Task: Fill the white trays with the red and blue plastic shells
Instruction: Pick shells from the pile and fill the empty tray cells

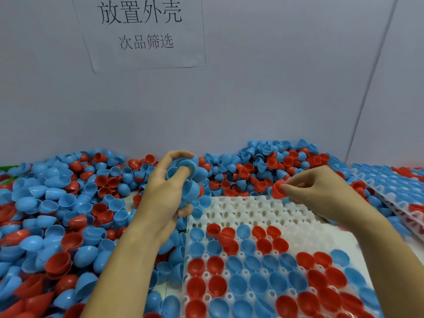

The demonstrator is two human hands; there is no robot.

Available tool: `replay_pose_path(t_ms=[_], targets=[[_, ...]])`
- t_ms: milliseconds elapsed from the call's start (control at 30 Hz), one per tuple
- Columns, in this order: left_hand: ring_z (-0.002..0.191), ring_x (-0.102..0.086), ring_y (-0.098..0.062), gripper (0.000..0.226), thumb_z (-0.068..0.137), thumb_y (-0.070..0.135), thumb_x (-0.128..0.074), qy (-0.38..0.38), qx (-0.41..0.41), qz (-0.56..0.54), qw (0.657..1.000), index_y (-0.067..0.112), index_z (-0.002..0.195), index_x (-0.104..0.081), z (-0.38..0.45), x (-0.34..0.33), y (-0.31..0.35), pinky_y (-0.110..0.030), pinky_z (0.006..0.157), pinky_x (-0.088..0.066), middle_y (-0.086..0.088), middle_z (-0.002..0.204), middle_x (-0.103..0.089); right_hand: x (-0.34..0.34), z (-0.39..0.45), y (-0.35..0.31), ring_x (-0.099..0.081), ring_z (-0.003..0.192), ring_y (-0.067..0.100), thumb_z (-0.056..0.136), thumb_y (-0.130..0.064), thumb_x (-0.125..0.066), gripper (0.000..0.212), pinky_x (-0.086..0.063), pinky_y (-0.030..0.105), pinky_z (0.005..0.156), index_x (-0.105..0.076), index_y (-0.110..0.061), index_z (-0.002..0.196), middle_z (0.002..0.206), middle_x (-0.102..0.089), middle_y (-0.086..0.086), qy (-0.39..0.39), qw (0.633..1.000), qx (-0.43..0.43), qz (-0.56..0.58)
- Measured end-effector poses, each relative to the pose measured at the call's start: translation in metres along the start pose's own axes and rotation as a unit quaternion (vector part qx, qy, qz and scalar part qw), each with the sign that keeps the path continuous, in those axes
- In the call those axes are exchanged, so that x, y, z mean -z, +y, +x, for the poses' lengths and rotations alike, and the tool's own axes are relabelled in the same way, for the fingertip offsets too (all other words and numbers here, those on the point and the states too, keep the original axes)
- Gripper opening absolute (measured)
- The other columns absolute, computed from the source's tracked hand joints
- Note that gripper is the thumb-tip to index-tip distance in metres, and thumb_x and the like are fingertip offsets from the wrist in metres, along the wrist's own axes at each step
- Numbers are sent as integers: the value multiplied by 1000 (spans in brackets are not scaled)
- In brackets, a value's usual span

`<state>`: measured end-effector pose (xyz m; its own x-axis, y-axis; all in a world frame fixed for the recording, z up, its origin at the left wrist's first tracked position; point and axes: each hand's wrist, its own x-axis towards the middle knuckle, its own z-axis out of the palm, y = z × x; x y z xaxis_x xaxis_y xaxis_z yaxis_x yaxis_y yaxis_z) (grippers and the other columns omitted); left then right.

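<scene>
Worked over a white tray lying flat on the counter, near rows already seated with red and blue shells, far rows empty. Held a red shell pinched at its rim between thumb and fingertips of the right hand, just above the tray's far edge, grip closed on that single piece. Kept several blue shells bunched in the left hand, fingers curled round them, poised over the loose heap that spread along the counter to the wall. Judged the step as seating the red shell in an open pocket of the far rows. Best done by turning the mouth upward to match the seated neighbours, lowering straight into one pocket, and letting go only once the rounded bottom sat square rather than tilted across a ridge. Worth feeding from the left hand's stock one at a time, and checking for two shells nested together, likely with thin plastic. Saw a second tray stacked at the right, already filled, and a printed paper sign on the wall behind.
</scene>
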<state>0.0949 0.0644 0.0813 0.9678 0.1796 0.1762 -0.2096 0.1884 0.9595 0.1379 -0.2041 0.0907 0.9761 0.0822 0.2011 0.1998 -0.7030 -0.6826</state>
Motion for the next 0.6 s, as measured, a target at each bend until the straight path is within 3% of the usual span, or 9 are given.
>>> replay_pose_path(t_ms=[67, 167, 300, 467, 600], targets=[[49, -44, -10, 21, 102, 17, -56, -2, -1, -4, 1000, 32, 95, -69, -1, -1, 1, -21, 36, -29, -8, 97, -66, 10, 0, 10, -64, 58, -2, 87, -42, -70, 10, -44, 12, 45, -73, -37, 80, 66, -71, -14, -21, 998, -4, -56], [51, -44, -9, 21, 101, 17, -56, 1, -1, -3, 1000, 32, 94, -68, -1, -1, 2, -21, 36, -29, -10, 101, -64, 13, -2, 22, -57, 62, -14, 89, -39, -69, 14, -40, 8, 46, -69, -42, 75, 66, -65, -25, -106, 980, 12, -168], [50, -42, -10, 22, 102, 18, -55, 2, -2, -8, 1000, 33, 93, -69, -2, -1, 3, -21, 37, -29, -12, 103, -64, 0, -8, 35, -54, 73, -8, 90, -40, -69, 8, -40, 9, 56, -75, -39, 95, 82, -56, -29, -185, 944, 27, -273], [55, -41, -12, 24, 102, 16, -55, 2, -1, 6, 1000, 33, 93, -69, -1, -1, 2, -22, 37, -29, -13, 105, -62, -10, -12, 36, -54, 94, 3, 86, -34, -74, 23, -54, 25, 83, -74, -36, 109, 104, -54, -18, -202, 919, 54, -334], [55, -41, -12, 24, 102, 16, -55, 3, 2, 12, 1000, 34, 92, -69, -1, -1, 1, -22, 37, -29, -13, 106, -62, -14, -8, 26, -62, 90, 9, 86, -29, -75, 16, -59, 31, 76, -77, -33, 100, 102, -62, -14, -190, 903, 61, -380]])
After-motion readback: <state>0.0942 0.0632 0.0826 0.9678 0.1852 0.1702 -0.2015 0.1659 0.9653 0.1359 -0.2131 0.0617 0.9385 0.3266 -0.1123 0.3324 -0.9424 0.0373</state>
